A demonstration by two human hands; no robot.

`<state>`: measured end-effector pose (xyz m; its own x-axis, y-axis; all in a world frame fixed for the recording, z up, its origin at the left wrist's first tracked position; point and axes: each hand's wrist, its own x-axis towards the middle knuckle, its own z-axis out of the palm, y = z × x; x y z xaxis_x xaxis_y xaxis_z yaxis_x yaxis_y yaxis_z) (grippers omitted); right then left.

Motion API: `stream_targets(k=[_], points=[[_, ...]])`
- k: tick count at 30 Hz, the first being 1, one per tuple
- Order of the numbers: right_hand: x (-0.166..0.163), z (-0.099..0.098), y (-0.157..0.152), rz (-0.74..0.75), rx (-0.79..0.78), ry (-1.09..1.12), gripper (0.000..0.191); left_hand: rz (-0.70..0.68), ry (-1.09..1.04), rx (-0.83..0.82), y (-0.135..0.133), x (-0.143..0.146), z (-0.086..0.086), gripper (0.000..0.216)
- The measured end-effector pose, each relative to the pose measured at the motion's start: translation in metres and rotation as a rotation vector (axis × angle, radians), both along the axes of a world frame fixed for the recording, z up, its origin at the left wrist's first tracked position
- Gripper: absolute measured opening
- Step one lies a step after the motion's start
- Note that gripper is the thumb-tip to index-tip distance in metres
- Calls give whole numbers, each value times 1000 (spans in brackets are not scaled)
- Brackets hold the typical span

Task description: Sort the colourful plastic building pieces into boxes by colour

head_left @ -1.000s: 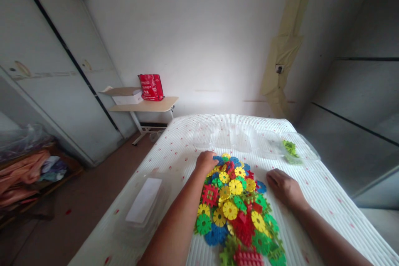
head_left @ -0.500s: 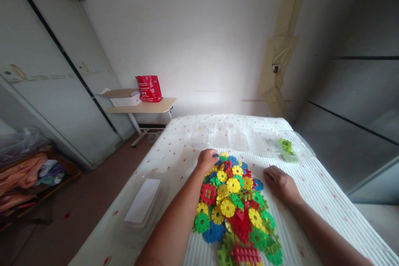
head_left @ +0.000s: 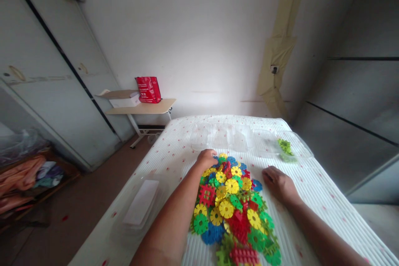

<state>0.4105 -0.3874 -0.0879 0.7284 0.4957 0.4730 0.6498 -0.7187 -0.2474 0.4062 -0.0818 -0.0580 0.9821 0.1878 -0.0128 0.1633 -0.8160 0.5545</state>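
Note:
A long heap of plastic interlocking toy pieces [head_left: 232,185] lies in front of me: notched yellow, green and blue discs with red and green lattice pieces. At its far left edge, my left hand [head_left: 207,159] has curled fingers against the heap, beside blue discs; what they hold, if anything, is hidden. My right hand [head_left: 279,183] rests on the ribbed cover just right of the heap, near a blue disc [head_left: 257,185]. Its fingers are loosely closed, and no piece shows in them.
Clear plastic compartments [head_left: 224,136] stretch across the far side, with green pieces [head_left: 284,146] in the right one. A clear container with a white card [head_left: 141,202] stands left. Beyond, a side table [head_left: 149,108] carries a red bag [head_left: 148,89] and a white box [head_left: 124,100].
The view has shifted very slightly. Both hands stay in nearly the same places beside the heap, and no piece has visibly moved.

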Motion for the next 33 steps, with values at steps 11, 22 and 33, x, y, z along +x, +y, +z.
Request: stream_targets(k=[11, 22, 33], points=[[-1, -1, 1, -17, -22, 1, 28, 270, -320, 113, 49, 12, 55, 33], [-1, 0, 0, 2, 10, 15, 28, 322, -454, 14, 40, 0, 44, 28], [-2, 21, 12, 38, 118, 151, 27, 281, -504, -35, 19, -104, -16, 23]])
